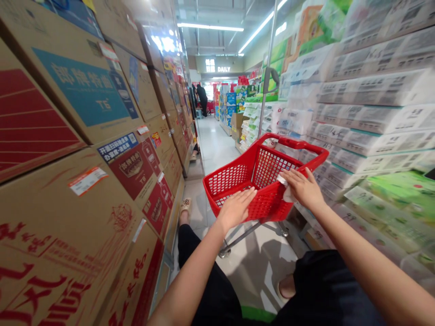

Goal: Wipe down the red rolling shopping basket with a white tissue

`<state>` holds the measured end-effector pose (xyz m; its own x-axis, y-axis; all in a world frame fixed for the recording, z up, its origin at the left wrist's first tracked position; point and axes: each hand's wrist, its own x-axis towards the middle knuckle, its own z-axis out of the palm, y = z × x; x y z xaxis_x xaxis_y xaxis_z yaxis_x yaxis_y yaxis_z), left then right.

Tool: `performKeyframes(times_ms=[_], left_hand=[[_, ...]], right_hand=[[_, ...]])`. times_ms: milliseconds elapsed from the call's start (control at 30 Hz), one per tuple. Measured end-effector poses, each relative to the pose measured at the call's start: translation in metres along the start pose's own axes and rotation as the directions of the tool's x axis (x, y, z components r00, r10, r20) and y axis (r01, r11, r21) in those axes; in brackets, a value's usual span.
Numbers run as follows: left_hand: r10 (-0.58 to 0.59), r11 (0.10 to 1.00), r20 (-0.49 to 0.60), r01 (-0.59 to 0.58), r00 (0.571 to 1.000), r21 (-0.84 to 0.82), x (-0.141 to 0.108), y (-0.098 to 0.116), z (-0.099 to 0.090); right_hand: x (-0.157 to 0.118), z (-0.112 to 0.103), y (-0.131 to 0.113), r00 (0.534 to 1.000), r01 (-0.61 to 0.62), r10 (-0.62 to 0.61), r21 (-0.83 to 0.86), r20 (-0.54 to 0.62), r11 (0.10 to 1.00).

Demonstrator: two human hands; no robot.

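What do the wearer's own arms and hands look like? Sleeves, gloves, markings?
Left hand and right hand: ungloved, with slender fingers. Left forearm and right forearm are bare right to the frame edge, so no sleeves show. No watch, bracelet, cable or bold marking visible; fine detail such as nails is too soft to judge.

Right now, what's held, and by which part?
Right hand: white tissue or cloth, its middle under the fingers, at the rim of the red shopping cart. Left hand: open, holding nothing.
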<state>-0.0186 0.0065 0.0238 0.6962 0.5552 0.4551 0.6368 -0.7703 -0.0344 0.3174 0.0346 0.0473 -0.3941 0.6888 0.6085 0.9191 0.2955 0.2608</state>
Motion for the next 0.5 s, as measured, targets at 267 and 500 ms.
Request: performKeyframes(times_ms=[267, 500], left_hand=[[-0.038, 0.999, -0.039, 0.038, 0.999, -0.001, -0.008, -0.012, 0.006], [-0.033, 0.998, -0.052, 0.030, 0.998, -0.054, -0.001, 0.006, 0.009]], right_hand=[[0.001, 0.019, -0.063, 0.999, -0.035, 0.035, 0.042, 0.009, 0.999], [-0.004, 0.018, -0.025, 0.999, 0.016, -0.019, 0.082, 0.033, 0.997]])
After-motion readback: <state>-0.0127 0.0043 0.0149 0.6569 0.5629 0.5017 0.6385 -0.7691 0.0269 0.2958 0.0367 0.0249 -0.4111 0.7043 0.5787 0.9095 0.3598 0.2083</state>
